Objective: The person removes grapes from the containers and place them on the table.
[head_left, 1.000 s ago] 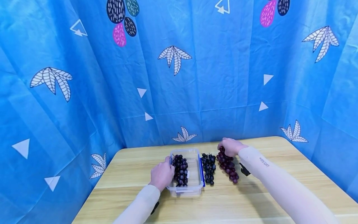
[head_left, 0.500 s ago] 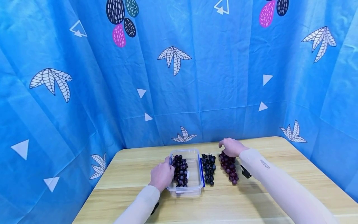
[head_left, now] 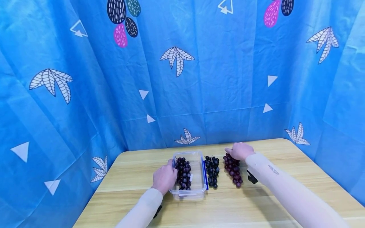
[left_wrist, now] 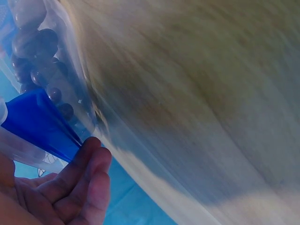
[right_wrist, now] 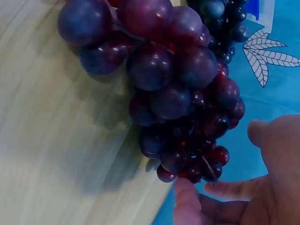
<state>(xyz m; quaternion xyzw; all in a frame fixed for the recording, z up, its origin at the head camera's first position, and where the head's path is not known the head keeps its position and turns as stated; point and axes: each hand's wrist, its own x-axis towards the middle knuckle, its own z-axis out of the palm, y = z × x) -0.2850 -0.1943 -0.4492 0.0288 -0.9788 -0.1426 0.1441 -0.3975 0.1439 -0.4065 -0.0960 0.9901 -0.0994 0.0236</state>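
At the left side of a clear plastic food container (head_left: pixel 188 192), my left hand (head_left: pixel 165 177) grips the wall. In the left wrist view its fingertips meet a blue latch flap (left_wrist: pixel 44 124) there; the thumb is hidden. A bunch of dark purple grapes (head_left: pixel 183 174) lies inside the container along its left half. My right hand (head_left: pixel 240 150) is over the far end of a reddish-purple grape bunch (head_left: pixel 233 171) on the table. Seen from the right wrist, the thumb stands apart and the loose fingertips are right at the lowest grapes (right_wrist: pixel 176 159).
Between the container and the reddish bunch lies a black grape bunch (head_left: pixel 212 172), close along the container's blue right-hand flap (head_left: pixel 205 175). The wooden table (head_left: pixel 228 209) ends at a blue patterned curtain (head_left: pixel 225 126) behind and on both sides.
The reddish-purple bunch has shifted slightly right and lies straighter. My right hand has loosened from its stem end and moved a little right. The left hand stays on the container.
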